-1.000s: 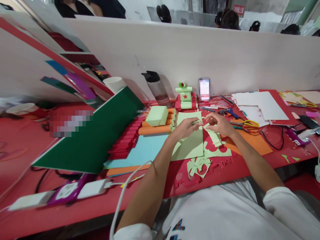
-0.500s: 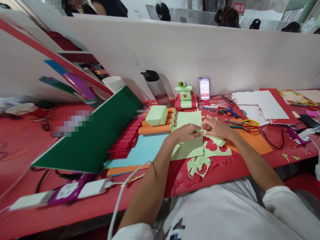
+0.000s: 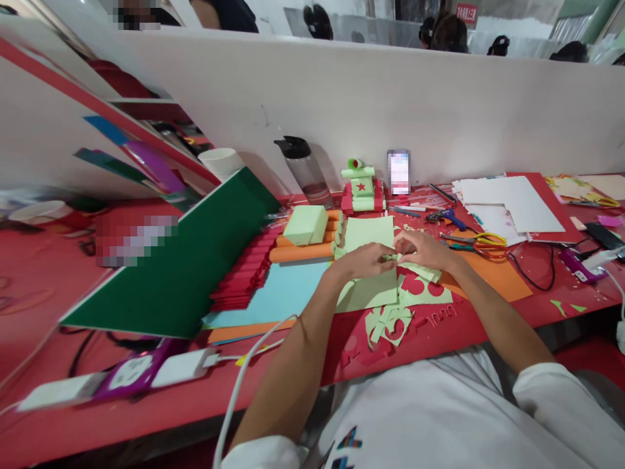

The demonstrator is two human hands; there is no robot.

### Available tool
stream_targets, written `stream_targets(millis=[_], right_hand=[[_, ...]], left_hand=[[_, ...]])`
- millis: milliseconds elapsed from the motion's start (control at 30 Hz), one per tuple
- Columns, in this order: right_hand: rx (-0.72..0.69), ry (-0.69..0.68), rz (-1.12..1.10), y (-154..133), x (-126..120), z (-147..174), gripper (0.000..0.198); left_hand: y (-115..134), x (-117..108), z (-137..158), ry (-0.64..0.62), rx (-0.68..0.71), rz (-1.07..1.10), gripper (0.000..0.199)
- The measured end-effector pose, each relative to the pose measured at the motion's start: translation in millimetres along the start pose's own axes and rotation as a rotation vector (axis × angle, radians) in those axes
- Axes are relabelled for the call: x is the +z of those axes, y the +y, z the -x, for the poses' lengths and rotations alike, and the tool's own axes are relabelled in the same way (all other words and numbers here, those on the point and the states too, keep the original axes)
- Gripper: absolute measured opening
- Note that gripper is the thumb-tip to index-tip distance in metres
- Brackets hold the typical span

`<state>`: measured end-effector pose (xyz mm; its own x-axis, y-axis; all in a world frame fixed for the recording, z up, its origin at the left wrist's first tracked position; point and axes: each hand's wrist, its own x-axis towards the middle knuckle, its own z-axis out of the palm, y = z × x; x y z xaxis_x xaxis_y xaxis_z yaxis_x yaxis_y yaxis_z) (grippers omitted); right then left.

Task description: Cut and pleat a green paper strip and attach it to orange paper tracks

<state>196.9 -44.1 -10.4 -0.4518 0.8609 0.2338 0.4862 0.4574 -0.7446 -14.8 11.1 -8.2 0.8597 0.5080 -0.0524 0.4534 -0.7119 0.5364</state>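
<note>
My left hand (image 3: 367, 259) and my right hand (image 3: 420, 249) meet above a sheet of light green paper (image 3: 371, 293). The fingers of both are closed in a pinch on a small light green paper piece (image 3: 392, 257), mostly hidden by the fingertips. Under my right hand lies a light green paper strip (image 3: 426, 272). Cut-out green scraps (image 3: 388, 326) are nearer to me. Left of the sheet, a green paper box (image 3: 306, 225) sits on orange paper rolls (image 3: 303, 253). Behind stands a small green and red paper tank model (image 3: 362, 189) with a red star.
Yellow-handled scissors (image 3: 489, 243) and an orange sheet (image 3: 498, 277) lie to the right. A dark green board (image 3: 180, 267) leans at the left, near folded red paper (image 3: 244, 277). A bottle (image 3: 307, 170) and a phone (image 3: 399, 172) stand by the partition. A white cable (image 3: 239, 384) crosses beside my left forearm.
Both hands stay in almost the same place, with only slight finger movement. The view has shifted very slightly; the things on the table have not moved.
</note>
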Motion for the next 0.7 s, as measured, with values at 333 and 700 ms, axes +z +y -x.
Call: stream_targets(millis=[333, 700], right_hand=[[0.073, 0.125, -0.211, 7.5, -1.0, -0.1, 0.025], [0.102, 0.071, -0.206, 4.2, -8.4, 3.0, 0.016]], left_hand=[[2.5, -3.5, -1.2, 0.148, 0.000, 0.131, 0.031], [3.3, -9.0, 3.1, 0.051, -0.032, 0.247, 0.037]])
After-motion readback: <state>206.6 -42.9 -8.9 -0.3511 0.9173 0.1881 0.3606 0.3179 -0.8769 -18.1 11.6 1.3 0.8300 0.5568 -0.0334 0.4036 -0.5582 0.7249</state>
